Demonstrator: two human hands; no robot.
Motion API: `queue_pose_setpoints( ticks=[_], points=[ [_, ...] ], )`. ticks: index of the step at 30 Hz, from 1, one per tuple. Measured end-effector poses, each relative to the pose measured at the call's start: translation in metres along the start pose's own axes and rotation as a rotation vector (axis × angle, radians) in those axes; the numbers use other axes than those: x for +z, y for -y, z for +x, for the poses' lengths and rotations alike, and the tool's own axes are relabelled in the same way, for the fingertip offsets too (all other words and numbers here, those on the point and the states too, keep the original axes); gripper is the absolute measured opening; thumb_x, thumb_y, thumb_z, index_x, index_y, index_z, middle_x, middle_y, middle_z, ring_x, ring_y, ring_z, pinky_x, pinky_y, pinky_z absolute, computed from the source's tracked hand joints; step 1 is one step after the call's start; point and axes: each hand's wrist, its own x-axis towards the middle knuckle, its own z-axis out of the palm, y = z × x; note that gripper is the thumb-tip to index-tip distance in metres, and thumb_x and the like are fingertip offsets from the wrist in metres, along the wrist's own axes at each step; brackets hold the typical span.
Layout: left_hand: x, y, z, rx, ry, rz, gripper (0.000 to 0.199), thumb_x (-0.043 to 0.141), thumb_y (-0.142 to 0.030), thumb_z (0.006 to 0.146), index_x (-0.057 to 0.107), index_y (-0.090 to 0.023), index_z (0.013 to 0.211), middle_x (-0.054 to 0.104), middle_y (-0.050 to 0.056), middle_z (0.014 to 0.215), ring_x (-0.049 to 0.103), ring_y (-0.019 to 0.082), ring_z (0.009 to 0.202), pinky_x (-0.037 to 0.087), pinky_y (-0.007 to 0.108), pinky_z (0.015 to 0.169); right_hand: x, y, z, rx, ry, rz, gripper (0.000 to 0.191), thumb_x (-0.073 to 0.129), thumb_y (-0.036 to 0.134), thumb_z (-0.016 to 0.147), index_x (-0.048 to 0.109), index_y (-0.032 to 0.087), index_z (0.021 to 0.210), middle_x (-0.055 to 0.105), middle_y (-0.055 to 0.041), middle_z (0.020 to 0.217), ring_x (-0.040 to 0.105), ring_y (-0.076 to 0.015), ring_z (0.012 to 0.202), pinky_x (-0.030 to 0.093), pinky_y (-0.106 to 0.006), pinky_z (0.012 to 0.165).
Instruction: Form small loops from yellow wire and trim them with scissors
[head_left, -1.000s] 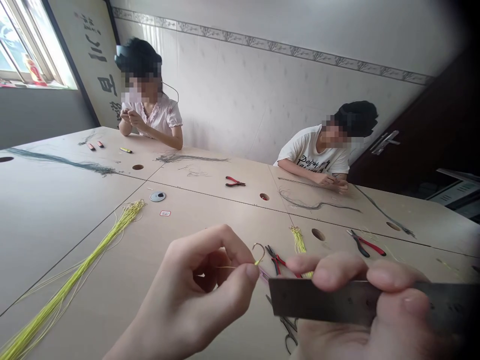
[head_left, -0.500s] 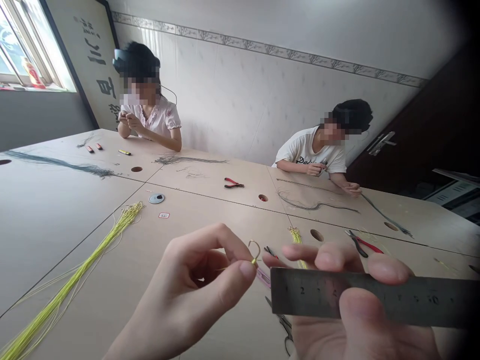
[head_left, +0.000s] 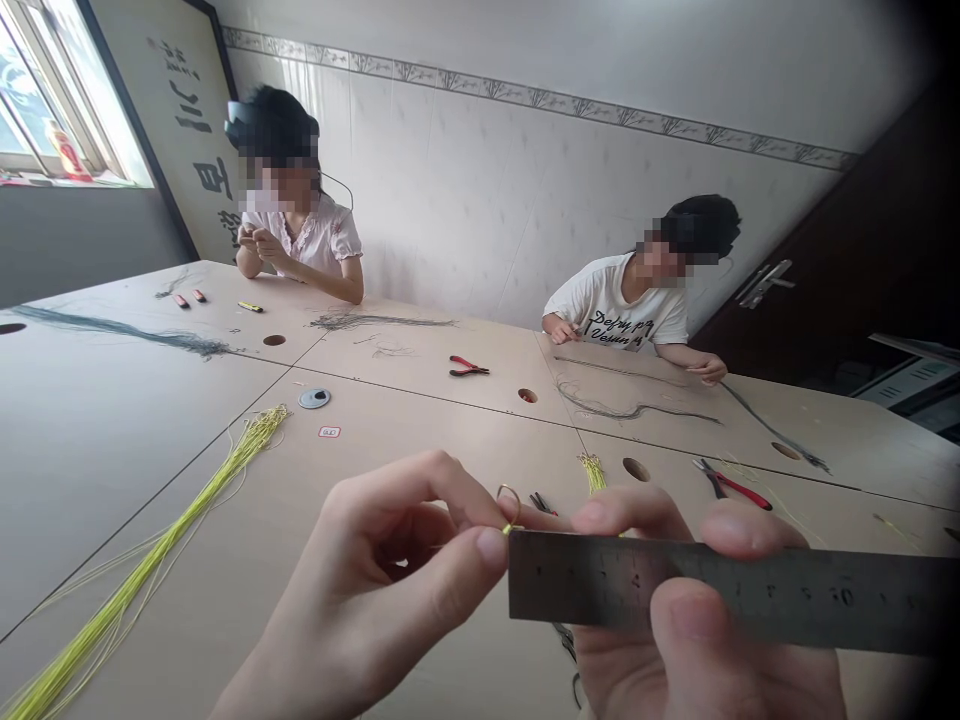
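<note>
Between thumb and forefinger, my left hand (head_left: 405, 570) pinches a gold fish hook (head_left: 511, 499) with yellow line tied at its shank. The hook's bend sticks up above the fingertips. My right hand (head_left: 720, 620) grips a steel ruler (head_left: 600, 580), thumb in front and fingers behind, held level. The ruler's left end is at the left thumb tip, right by the hook's base; whether they touch I cannot tell. Scissors (head_left: 564, 640) lie on the table, mostly covered by the ruler and right hand.
A long bundle of yellow lines with hooks (head_left: 172, 530) lies at left, a smaller one (head_left: 592, 471) behind my right hand. Red-handled pliers (head_left: 469, 367) and another pair (head_left: 733, 486) rest on the table (head_left: 420, 420). Two people sit across, handling dark lines.
The ruler has moved left with my right hand, its end now up against the left fingertips by the hook. My left hand stays nearly still. The right-hand co-worker's arm shifted left.
</note>
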Motion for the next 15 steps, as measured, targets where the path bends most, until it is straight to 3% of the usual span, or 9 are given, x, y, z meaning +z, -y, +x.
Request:
queue_pose_setpoints(
  ticks=[3, 6, 15],
  points=[
    [0.0008, -0.0016, -0.0013, 0.001, -0.025, -0.003, 0.028, 0.061, -0.035, 0.085, 0.052, -0.021, 0.062, 0.065, 0.002, 0.068, 0.056, 0.016, 0.066, 0.022, 0.024, 0.044, -0.0003, 0.0002, -0.0003, -0.004, -0.040, -0.025, 0.021, 0.050, 0.022, 0.089, 0.053, 0.036, 0.104, 0.068, 0.0032, 0.087, 0.073, -0.0197, 0.079, 0.065, -0.034, 0.064],
    [0.0011, -0.0019, -0.0017, -0.007, -0.028, 0.009, 0.030, 0.061, -0.037, 0.084, 0.052, -0.021, 0.061, 0.064, 0.002, 0.066, 0.053, 0.015, 0.063, 0.022, 0.025, 0.044, 0.0001, 0.0012, -0.0007, -0.002, -0.023, -0.035, 0.020, 0.050, 0.023, 0.089, 0.053, 0.036, 0.105, 0.068, 0.0031, 0.087, 0.073, -0.0199, 0.080, 0.064, -0.037, 0.071],
    [-0.0008, -0.0001, -0.0043, -0.014, 0.005, 0.008, 0.034, 0.060, -0.042, 0.085, 0.048, -0.021, 0.061, 0.038, -0.003, 0.052, 0.038, 0.012, 0.053, 0.020, 0.025, 0.045, -0.0019, -0.0009, 0.0004, -0.025, -0.010, -0.015, 0.023, 0.050, 0.020, 0.089, 0.054, 0.034, 0.106, 0.070, 0.0017, 0.088, 0.073, -0.0205, 0.081, 0.064, -0.035, 0.068]
  ],
)
